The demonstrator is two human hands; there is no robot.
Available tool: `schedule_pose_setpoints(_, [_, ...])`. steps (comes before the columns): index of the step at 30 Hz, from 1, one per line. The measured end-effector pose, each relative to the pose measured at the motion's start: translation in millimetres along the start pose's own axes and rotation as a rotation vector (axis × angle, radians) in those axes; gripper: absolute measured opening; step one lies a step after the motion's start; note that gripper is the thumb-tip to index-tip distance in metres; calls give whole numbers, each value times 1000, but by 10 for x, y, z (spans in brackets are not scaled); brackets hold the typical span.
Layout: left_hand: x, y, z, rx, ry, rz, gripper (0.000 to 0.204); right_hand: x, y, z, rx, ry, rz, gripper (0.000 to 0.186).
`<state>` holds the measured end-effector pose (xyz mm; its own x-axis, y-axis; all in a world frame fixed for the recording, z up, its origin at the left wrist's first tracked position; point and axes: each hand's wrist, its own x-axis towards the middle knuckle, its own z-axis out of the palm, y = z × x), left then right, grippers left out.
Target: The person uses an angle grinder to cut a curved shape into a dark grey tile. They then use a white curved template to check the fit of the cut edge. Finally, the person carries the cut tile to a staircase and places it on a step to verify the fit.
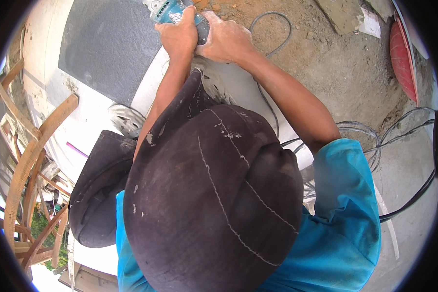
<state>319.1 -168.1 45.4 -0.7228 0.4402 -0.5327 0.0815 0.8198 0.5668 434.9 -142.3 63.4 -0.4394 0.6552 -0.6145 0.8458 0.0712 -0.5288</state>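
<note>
A teal angle grinder [169,10] with a metal head lies in both my hands at the top of the view. My left hand [179,35] wraps around its teal body, thumb along the top. Just to the right, my right hand [227,38] closes around the dark rear end of the grinder. Both hands are dusted with pale powder. The grinder's head reaches the upper edge of the picture, and no disc can be made out. Below and left of the tool lies a large dark grey slab [107,51] on a pale surface.
Dark dusty cloth [204,194] with pale seams fills the middle. A grey dusty shoe [126,119] stands by the slab. Curved wooden pieces [34,151] are at left. A dark cable [288,29] loops over the dirt; more coils [370,134] and a red rounded object [402,61] lie right.
</note>
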Motion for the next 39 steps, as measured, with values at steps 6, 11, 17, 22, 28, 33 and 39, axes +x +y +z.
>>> schedule_pose_setpoints(6, [-28, -21, 3, -99, -42, 27, 99, 9, 56, 62, -16, 37, -25, 93])
schedule_pose_setpoints(11, [15, -94, 40, -53, -21, 31, 98, -9, 69, 70, -6, 53, -26, 93])
schedule_pose_setpoints(17, [-24, -106, 58, -78, -22, 43, 98, -26, 118, 86, -12, 57, -26, 92])
schedule_pose_setpoints(22, [-54, -111, 64, -70, -10, 50, 97, -89, 56, 26, -52, 48, -27, 85])
schedule_pose_setpoints(28, [-26, -174, 109, -106, -6, 56, 95, -104, 64, -8, -50, 15, -10, 87])
schedule_pose_setpoints(33, [-65, -170, 108, -61, -26, 65, 113, -130, 84, 12, -50, 43, -9, 84])
schedule_pose_setpoints(39, [-82, -175, 121, -92, -52, 52, 113, -117, 129, 31, -27, 44, -5, 91])
